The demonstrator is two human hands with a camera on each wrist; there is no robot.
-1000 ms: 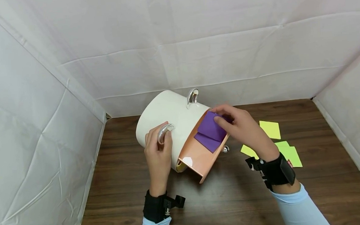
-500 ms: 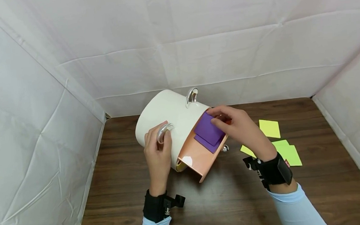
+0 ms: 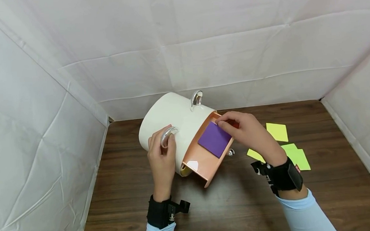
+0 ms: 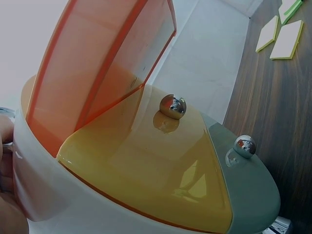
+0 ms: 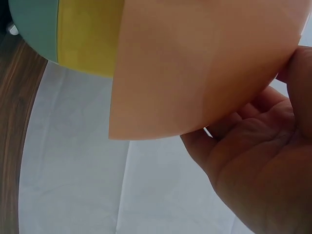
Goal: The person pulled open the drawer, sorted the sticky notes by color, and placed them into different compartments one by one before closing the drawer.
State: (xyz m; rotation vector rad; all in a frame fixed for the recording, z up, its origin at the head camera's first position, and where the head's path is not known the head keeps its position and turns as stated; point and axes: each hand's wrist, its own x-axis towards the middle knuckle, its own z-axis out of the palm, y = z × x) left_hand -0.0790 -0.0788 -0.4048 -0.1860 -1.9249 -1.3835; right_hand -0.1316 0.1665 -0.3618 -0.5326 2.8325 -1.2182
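Observation:
A rounded white drawer organizer (image 3: pixel 172 116) stands on the table, its peach drawer (image 3: pixel 198 162) pulled out. My left hand (image 3: pixel 161 150) holds the silver loop (image 3: pixel 167 135) on the organizer's side, fingers and thumb bent around it. A purple sticky-note pad (image 3: pixel 214 140) lies flat inside the drawer. At the drawer's upper right edge is my right hand (image 3: pixel 243 128), its fingertips bent over the rim, close to the pad's corner. In the right wrist view, the peach drawer front (image 5: pixel 170 73) hides those fingertips. Whether they touch the pad is unclear.
Below the peach drawer, a yellow drawer (image 4: pixel 146 161) and a green drawer (image 4: pixel 253 185) are pushed in. Yellow sticky notes (image 3: pixel 277 132) and green sticky notes (image 3: pixel 297 156) lie at the right. White cloth walls (image 3: pixel 182 66) enclose the brown wooden table (image 3: pixel 120 195).
The upper purple pad has slid down over the lower one, and only one purple square shows now. My right fingertips have moved slightly toward the drawer's upper corner. The left hand stays put.

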